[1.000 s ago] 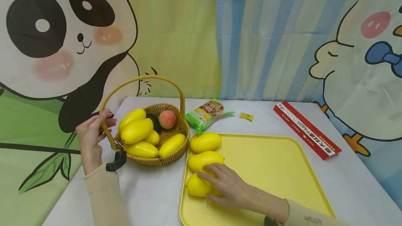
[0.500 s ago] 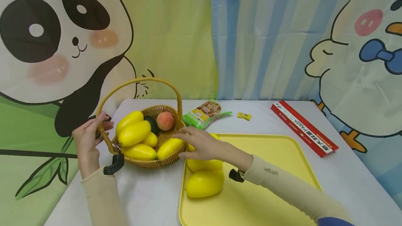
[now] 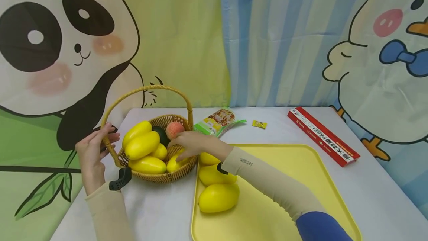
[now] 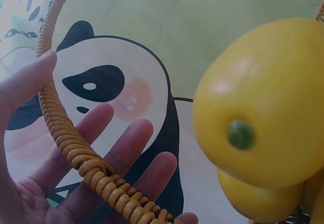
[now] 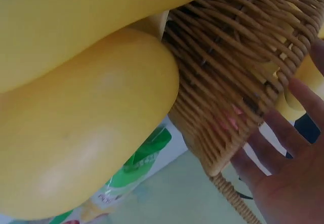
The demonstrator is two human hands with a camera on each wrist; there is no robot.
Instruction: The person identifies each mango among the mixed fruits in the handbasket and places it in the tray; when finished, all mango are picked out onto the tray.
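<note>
A wicker basket [image 3: 157, 177] holds several smooth yellow mango-like fruits [image 3: 142, 145], a pink peach [image 3: 174, 129] and a dark green fruit [image 3: 161, 135]. My left hand [image 3: 93, 155] is at the left of the basket's handle [image 4: 63, 135]; the thumb touches it, and the loosely straight fingers pass behind it. Reaching over the basket's right rim, my right hand [image 3: 194, 145] has its fingers spread above the yellow fruit [image 3: 173, 164] there, partly hiding it and the peach. In the right wrist view those fingers [image 5: 276, 135] show relaxed beyond the wicker wall.
A yellow tray [image 3: 284, 192] on the white table bears a column of yellow fruits [image 3: 219, 198] along its left side. Behind it lie a green food bag [image 3: 217, 120] and a small yellow packet [image 3: 259, 124]. At the right is a red pasta box [image 3: 322, 137].
My right hand has left the fruits on the tray and moved left and away from me, over the basket. The left hand stays at the handle.
</note>
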